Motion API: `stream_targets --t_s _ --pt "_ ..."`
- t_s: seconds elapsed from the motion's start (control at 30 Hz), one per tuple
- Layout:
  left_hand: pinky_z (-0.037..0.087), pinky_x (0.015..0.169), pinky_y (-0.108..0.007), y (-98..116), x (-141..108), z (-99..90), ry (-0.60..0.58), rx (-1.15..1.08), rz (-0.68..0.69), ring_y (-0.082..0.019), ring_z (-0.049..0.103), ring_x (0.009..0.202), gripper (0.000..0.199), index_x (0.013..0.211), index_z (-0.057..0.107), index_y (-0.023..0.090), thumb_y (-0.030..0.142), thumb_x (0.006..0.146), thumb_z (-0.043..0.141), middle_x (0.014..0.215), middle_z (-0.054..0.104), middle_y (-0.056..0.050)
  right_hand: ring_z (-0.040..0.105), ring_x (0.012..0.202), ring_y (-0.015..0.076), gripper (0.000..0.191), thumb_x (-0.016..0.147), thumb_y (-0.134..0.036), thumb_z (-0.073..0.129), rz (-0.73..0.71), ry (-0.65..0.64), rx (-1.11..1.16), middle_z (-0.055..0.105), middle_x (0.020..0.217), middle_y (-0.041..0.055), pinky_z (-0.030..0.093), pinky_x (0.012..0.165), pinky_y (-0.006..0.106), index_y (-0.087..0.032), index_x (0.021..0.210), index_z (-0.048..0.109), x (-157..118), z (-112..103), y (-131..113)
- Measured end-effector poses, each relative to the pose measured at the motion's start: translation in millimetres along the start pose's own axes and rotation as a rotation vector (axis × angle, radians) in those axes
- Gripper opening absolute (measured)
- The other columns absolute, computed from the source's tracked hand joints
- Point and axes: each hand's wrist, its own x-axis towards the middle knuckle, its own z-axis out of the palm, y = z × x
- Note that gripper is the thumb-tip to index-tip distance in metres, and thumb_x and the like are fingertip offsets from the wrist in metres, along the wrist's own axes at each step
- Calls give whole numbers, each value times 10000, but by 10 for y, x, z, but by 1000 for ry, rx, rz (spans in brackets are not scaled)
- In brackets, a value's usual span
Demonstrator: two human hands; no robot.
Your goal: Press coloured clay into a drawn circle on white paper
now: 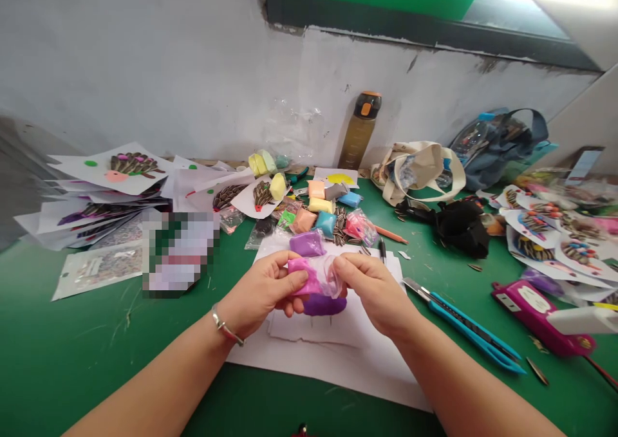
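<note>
Between both hands is a clear plastic packet of pink modelling clay (309, 276). My left hand (270, 282) has thumb and fingers closed on its pink end. With a pinch, my right hand (360, 282) grips the crumpled clear end of the wrapper. Just below the packet, a flattened purple clay shape (326, 306) lies on white paper (309, 358), partly hidden by the packet and fingers. A wrapped purple clay packet (308, 243) rests right behind my hands.
Several clay packets (318, 205) and sunflower seeds (340, 226) lie behind. To the right are a blue utility knife (468, 324) and a magenta glue gun (535, 318). Seed pictures (116, 173) are stacked at left; a bottle (360, 131) stands by the wall.
</note>
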Motion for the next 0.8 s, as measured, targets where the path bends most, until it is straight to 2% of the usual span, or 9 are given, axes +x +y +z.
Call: stream_targets --t_s 0.17,0.33,0.5,0.67,0.73,0.8 --pt "370 374 -128 23 6 -18 24 22 -7 -55 528 437 326 873 553 150 435 773 676 603 585 25 494 624 124 209 828 -296 576 76 -62 111 559 629 2 376 616 264 -162 673 619 22 -44 5" --pt "368 367 -127 16 -1 -14 31 61 -20 -60 538 434 359 754 508 160 487 778 653 584 584 23 454 587 100 114 755 -264 639 171 -132 119 535 627 -22 351 569 244 -162 708 616 16 -40 -19" --pt "435 418 -158 -6 -5 27 -3 33 -27 -82 573 458 391 783 483 173 547 799 594 590 599 20 365 543 79 131 734 -232 610 163 -88 46 460 578 -44 281 518 230 -158 645 549 19 -24 -2" --pt "464 459 -175 -2 -7 37 -5 58 0 -90 582 481 318 909 518 155 429 805 643 574 613 22 334 537 73 201 743 -223 592 114 -28 -20 413 561 -56 262 507 225 -166 591 472 41 -61 33" --pt "471 472 -183 5 -16 25 -10 87 11 -93 583 494 299 921 527 146 403 816 636 574 619 15 370 544 77 197 756 -254 615 125 -61 -32 445 574 -49 285 511 224 -163 623 502 45 -63 32" --pt "475 482 -190 10 -23 13 -7 113 15 -91 575 498 291 904 533 139 401 821 630 570 617 12 437 587 94 164 768 -300 643 129 -146 -26 522 640 -24 329 535 229 -155 729 576 42 -51 25"
